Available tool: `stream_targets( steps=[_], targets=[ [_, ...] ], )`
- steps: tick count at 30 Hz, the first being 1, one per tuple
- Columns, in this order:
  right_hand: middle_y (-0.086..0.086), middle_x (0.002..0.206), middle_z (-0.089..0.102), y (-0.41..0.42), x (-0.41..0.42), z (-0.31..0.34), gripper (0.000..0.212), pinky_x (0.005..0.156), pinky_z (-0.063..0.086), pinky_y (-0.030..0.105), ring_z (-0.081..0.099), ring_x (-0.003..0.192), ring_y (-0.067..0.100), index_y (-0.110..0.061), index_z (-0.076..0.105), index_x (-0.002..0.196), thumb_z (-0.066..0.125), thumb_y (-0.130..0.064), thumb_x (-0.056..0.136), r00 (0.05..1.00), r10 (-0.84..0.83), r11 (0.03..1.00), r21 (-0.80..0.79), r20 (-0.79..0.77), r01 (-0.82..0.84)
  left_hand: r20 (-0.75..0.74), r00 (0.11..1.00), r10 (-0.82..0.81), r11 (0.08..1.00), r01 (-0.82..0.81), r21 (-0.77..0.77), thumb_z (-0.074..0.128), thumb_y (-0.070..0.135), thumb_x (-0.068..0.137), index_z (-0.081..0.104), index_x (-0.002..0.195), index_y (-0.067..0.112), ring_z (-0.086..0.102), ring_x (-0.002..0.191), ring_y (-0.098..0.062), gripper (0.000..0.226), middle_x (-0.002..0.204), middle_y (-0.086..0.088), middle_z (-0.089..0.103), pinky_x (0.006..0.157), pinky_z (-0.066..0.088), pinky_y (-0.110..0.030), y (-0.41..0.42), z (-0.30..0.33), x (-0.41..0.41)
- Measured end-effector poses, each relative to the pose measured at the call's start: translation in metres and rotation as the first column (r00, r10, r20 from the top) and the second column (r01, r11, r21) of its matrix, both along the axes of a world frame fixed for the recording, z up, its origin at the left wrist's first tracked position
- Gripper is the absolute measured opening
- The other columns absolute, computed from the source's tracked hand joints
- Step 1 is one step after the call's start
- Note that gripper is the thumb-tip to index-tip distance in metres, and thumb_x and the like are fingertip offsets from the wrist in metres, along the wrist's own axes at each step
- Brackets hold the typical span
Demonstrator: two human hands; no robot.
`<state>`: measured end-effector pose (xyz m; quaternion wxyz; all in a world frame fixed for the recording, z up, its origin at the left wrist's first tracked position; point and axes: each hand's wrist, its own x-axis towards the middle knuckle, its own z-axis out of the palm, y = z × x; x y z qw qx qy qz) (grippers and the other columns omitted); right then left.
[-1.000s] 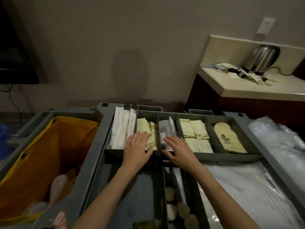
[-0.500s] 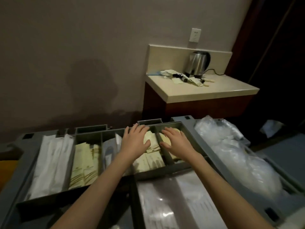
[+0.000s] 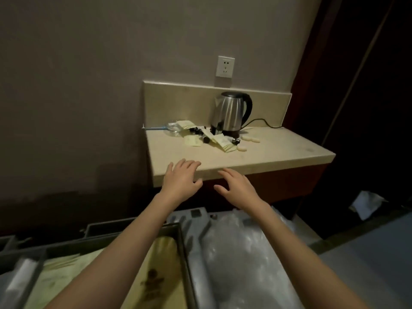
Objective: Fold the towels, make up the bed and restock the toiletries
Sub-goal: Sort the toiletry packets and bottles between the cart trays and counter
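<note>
1. Toiletries (image 3: 207, 136) lie scattered on the pale countertop (image 3: 267, 152), just left of and in front of the steel kettle (image 3: 230, 112): cream sachets, small dark-capped bottles, pale oval soaps (image 3: 250, 139) and a blue-handled toothbrush (image 3: 153, 128).
2. The toothbrush runs left to right along the counter's back left edge, one end overhanging the left side. The largest sachets (image 3: 224, 142) lie on a diagonal, long axis running from back left to front right. The soaps lie roughly crosswise, right of the sachets.
3. The left hand (image 3: 181, 178) is held out palm down, fingers spread and straight, fingertips over the counter's front edge; it holds nothing.
4. The right hand (image 3: 237, 188) is likewise spread and holds nothing, in front of the counter's front face.
5. Half a second ago both hands rested on the packets in the cart tray (image 3: 176, 237); they have since lifted away and reached forward to the counter, and the view has swung up and right, so the tray now sits low under the forearms, with a clear plastic bag (image 3: 234, 253) to its right.
</note>
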<state>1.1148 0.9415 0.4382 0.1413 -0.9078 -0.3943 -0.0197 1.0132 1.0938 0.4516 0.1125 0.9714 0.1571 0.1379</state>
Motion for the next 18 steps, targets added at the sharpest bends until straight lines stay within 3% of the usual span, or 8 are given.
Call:
stream_targets(
  steps=[10,14,18],
  targets=[
    [0.002,0.147,0.039,0.038,0.194,0.008,0.053,0.108,0.031,0.035,0.034,0.134,0.019,-0.018,0.04,0.141,0.051,-0.037,0.093,1.0,-0.018,0.99,0.138,-0.012,0.019,-0.036,0.997,0.064,0.997,-0.063,0.034,0.044,0.037,0.094,0.027,0.146,0.026,0.022,0.141,-0.015,0.056,0.152,0.004,0.031,0.117,0.012,-0.041,0.012,0.015,0.145],
    [0.002,0.138,0.049,0.064,0.222,-0.004,0.054,0.101,0.035,0.037,0.04,0.125,0.021,-0.018,0.045,0.137,0.057,-0.042,0.089,0.998,-0.049,0.989,0.144,0.035,0.044,-0.034,0.996,0.088,0.996,-0.089,-0.025,0.045,0.035,0.093,0.03,0.145,0.026,0.028,0.138,-0.016,0.056,0.149,0.002,0.036,0.115,0.019,-0.039,0.024,0.01,0.173],
    [0.0,0.136,0.051,0.095,0.239,-0.009,0.065,0.106,0.03,0.043,0.042,0.126,0.023,-0.023,0.044,0.137,0.059,-0.056,0.082,0.995,-0.069,0.989,0.137,0.067,0.059,-0.029,0.991,0.13,0.978,-0.133,-0.161,0.048,0.031,0.093,0.033,0.144,0.023,0.044,0.128,-0.02,0.054,0.143,-0.002,0.045,0.105,0.035,-0.035,0.037,0.002,0.193]
  ],
)
